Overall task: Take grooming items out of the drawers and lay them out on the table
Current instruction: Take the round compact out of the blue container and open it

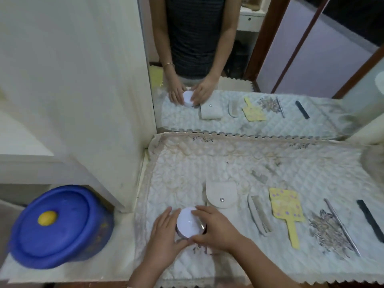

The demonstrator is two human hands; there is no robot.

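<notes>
A round jar with a white lid [188,222] stands on the quilted table cover [228,163], near its front left. My left hand [166,235] cups the jar's left side and my right hand [216,227] wraps its right side. To the right lie, in a row, a beige snap pouch [222,194], a pale comb [260,215], a yellow hand mirror [287,213], a thin metal tool [342,227] and a black comb [371,220].
A mirror [259,59] stands behind the table and repeats the items and a person's arms. A blue lidded tub with a yellow knob [60,225] sits on a low ledge at the left. A white cabinet side [93,100] rises beside the table.
</notes>
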